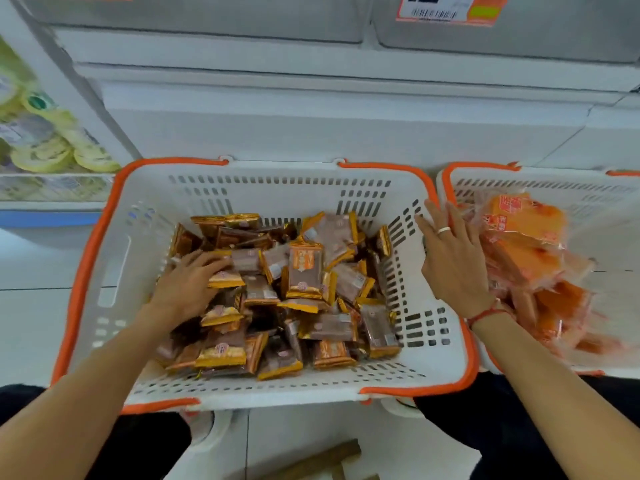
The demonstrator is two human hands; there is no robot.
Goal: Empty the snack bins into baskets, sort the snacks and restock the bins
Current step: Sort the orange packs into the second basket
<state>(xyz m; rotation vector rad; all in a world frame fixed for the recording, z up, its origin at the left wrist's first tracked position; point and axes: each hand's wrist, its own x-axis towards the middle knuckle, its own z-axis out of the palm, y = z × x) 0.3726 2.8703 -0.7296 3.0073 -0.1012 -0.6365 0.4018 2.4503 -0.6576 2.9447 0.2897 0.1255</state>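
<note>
The left hand point(188, 285) reaches into the white basket point(429, 362) of gold-and-brown snack packets point(304, 271), grip seemingly closing on one (fingertips hidden). The right hand point(453, 261), fingers spread flat, presses orange packets point(526, 237) in the neighbouring basket point(585, 188).

An orange and white price label point(452, 8) with a barcode hangs at the top edge, on the pale grey front of a shelf unit point(311, 98). The floor is of pale tiles point(31, 271). At the bottom lies a brown strip point(322, 460), perhaps cardboard or wood, between the person's dark trouser legs point(485, 420).
</note>
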